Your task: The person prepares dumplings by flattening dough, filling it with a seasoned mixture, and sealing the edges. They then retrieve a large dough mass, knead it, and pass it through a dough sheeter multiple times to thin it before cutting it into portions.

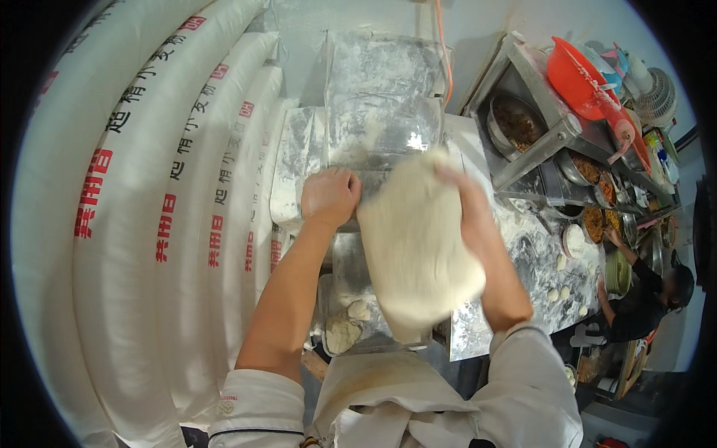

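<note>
A large, pale slab of dough (pixel 418 250) hangs in front of me, smeared by motion. My right hand (pixel 453 185) is closed on its upper right edge, though the fingers are blurred and partly hidden. To the left of the dough, my left hand (pixel 329 196) is curled into a fist against a flour-dusted metal machine (pixel 385 82). Whether anything is inside that fist is hidden. Below the dough, loose dough lumps (pixel 343 333) lie in a metal tray (pixel 323 299) near my apron.
Tall white flour sacks (pixel 142 224) stand along the left. On the right are a floury metal table (pixel 523 254) with small dough pieces (pixel 553 296), a shelf with a red plastic basin (pixel 573 78), and bowls of fillings (pixel 517 125). A co-worker (pixel 644 299) reaches toward the bowls.
</note>
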Demonstrator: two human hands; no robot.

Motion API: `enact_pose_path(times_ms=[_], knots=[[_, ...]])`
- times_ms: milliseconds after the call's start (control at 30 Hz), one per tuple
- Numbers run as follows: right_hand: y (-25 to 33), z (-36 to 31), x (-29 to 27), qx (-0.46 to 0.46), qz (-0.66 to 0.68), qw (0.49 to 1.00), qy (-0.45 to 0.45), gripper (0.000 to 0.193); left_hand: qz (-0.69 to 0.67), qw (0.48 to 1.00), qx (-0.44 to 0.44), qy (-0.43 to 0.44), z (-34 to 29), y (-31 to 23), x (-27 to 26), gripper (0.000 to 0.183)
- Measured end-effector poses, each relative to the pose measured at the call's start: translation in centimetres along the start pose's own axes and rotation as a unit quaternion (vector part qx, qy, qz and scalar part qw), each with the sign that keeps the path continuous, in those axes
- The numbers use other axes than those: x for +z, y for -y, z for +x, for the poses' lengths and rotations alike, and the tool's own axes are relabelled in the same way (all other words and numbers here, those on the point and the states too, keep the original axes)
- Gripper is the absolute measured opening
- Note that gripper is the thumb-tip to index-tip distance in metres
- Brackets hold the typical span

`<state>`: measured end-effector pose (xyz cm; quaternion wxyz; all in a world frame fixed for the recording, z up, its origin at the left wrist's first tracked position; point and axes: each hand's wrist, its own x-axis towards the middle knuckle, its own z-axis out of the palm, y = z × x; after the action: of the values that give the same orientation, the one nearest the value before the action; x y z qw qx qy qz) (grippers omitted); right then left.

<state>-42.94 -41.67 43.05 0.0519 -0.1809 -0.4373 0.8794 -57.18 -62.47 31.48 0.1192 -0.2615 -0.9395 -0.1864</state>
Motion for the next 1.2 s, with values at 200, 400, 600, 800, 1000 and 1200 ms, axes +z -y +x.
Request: enact_pose_path(times_ms=[200, 400, 600, 800, 1000, 1200], knots=[[6.3, 14.5, -1.0, -0.434, -0.61, 0.644, -0.157, 0.059, 0.006, 1.0, 0.003, 0.023, -0.2, -0.9, -0.8, 0.027], [0.7, 14.6, -6.4, -0.348, -0.667, 0.658, 0.05, 0.048, -0.003, 1.0, 0.016, -0.017, 0.1, -1.3, -0.6, 0.027], [-0.7, 4.8, -3.1, -0.236, -0.435, 0.869, -0.004, 0.028, 0.01, 1.0, -0.007, 0.001, -0.7, -0.8, -1.2, 0.026], [-30.3, -1.9, -13.8, 0.102, -0.488, 0.834, 0.236, 0.035, 0.005, 1.0, 0.004, 0.002, -0.3, -1.5, -0.9, 0.028], [-32.6, 13.6, -27.1, -0.027, -0.529, 0.825, 0.198, 0.022, -0.04, 0.996, 0.07, -0.046, 2.3, -4.9, 1.1, 0.028], [-29.9, 8.3, -12.9, 0.002, 0.27, 0.962, -0.041, 0.04, 0.021, 0.999, 0.035, -0.03, -0.8, -0.1, -0.4, 0.028]])
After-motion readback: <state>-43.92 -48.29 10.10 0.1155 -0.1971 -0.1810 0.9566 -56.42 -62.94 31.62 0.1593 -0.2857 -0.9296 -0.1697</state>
